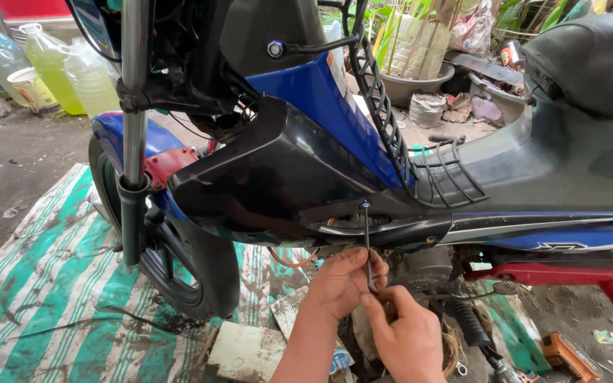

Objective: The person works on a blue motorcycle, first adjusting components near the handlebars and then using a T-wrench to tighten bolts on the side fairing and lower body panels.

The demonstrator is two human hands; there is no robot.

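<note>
A blue and black motorcycle (306,163) stands side-on in front of me. A thin metal hex key (367,241) points straight up, its tip in a blue bolt (365,205) on the black side fairing (271,177). My left hand (345,280) pinches the lower shaft of the key from the left. My right hand (406,330) grips the key's bottom end from below and to the right. Both forearms come up from the bottom edge of the view.
The front wheel (172,262) and silver fork (135,92) stand at left on a green-and-white striped mat (51,284). Plastic jugs of yellowish liquid (72,67) sit at back left. A red frame bar (576,273), a kick lever (470,319) and an orange tool (569,354) are at lower right.
</note>
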